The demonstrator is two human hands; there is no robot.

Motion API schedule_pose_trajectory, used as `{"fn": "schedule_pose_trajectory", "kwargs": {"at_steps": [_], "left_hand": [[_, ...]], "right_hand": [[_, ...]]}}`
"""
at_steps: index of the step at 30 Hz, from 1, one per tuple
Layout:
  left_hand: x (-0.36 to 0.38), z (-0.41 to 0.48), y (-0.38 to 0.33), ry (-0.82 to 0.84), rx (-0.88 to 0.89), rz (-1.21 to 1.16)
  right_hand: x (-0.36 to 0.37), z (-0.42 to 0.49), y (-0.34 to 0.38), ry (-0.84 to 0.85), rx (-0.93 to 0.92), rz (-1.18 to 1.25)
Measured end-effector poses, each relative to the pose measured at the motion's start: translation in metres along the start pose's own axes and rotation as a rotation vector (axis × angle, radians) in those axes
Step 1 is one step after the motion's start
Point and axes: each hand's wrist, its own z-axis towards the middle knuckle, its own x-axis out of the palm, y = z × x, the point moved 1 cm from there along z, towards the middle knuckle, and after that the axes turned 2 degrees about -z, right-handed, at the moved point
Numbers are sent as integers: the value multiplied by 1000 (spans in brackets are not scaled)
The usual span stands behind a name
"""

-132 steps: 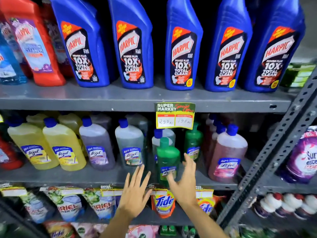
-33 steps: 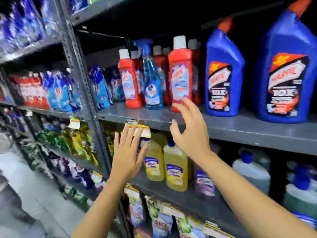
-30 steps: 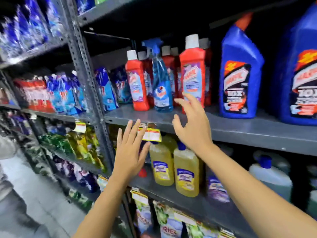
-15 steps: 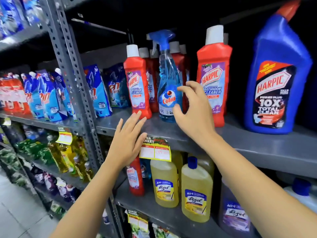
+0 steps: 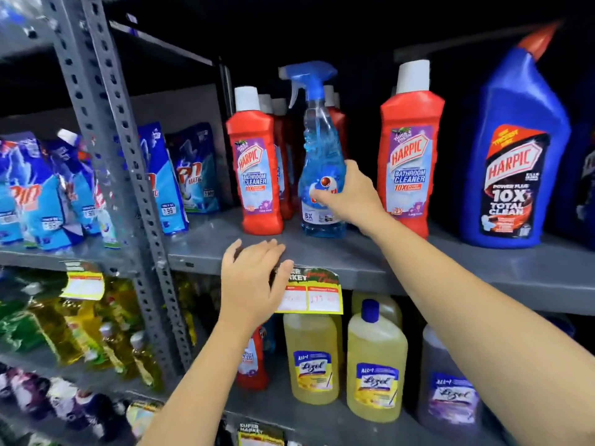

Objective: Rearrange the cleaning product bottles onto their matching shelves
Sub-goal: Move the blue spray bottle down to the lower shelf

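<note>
A blue spray bottle (image 5: 317, 146) stands on the grey upper shelf (image 5: 402, 262) between red Harpic bathroom cleaner bottles (image 5: 256, 175), (image 5: 410, 149). My right hand (image 5: 349, 196) is wrapped around the spray bottle's lower body, over its label. My left hand (image 5: 254, 281) rests flat on the shelf's front edge, fingers spread, holding nothing. A blue Harpic toilet cleaner bottle (image 5: 515, 162) stands to the right. Below, yellow Lizol bottles (image 5: 375, 365) and a lone red bottle (image 5: 252, 362), partly hidden by my left arm, stand on the lower shelf.
A perforated grey upright post (image 5: 119, 149) divides the shelving. Left of it lie blue detergent pouches (image 5: 42, 201). A yellow price tag (image 5: 310, 292) hangs from the shelf edge. A purple Lizol bottle (image 5: 450, 391) stands at lower right. More red bottles crowd behind the spray bottle.
The view swung left from the Lizol shelf to the red Harpic row. My right hand reached in and closed on the blue spray bottle. My left hand settled on the shelf edge.
</note>
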Motion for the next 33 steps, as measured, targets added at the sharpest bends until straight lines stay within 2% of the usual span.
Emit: {"fn": "schedule_pose_trajectory", "kwargs": {"at_steps": [4,16,19,23,26,29,31,33], "left_hand": [[0,1,5,8,15,-28],[-1,-2,10,-6,27,-85],[-4,-2,13,25,63,-101],[-12,-6,22,59,118,-248],[-13,-30,38,13,153,-327],[-6,-76,57,-2,167,-315],[5,-115,68,60,145,-313],[19,-157,76,197,90,-338]], "right_hand": [[9,1,-3,-64,33,161],[17,-5,-2,-101,44,274],[16,-17,0,-172,18,269],[1,-48,15,-247,-89,365],[-15,-84,30,-255,-176,447],[-22,-127,37,-196,-266,499],[-16,-159,28,-132,-272,506],[1,-192,10,-81,-240,483]]}}
